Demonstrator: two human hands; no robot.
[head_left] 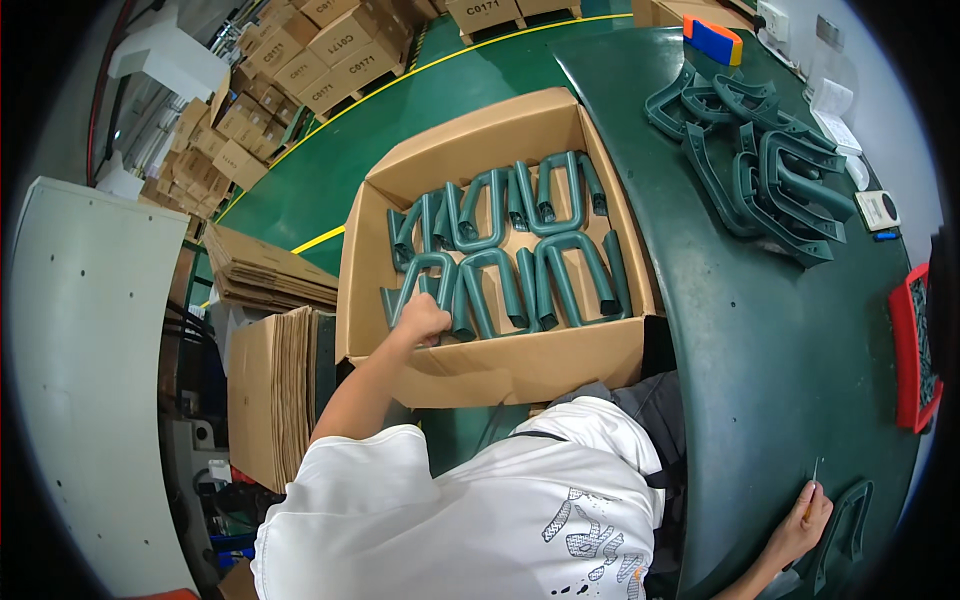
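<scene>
My left hand (422, 320) reaches into an open cardboard box (500, 372) and is closed round the near-left green U-shaped plastic handle (436, 260). Several more such handles (568, 275) stand in two rows inside the box. Over the green table at the lower right, my right hand (806, 522) pinches a slim tool (816, 470) with a thin pointed metal tip and what looks like an orange-brown grip; its exact kind is unclear. Right beside that hand lies a single green plastic handle (850, 525).
A pile of green handles (765, 165) covers the table's far end, near an orange-and-blue block (713, 42). A red bin (912, 350) of small parts sits at the right edge. Flattened cartons (270, 395) stand left of the box, beside a pale metal cabinet (95, 380). Stacked cartons (330, 65) fill the background.
</scene>
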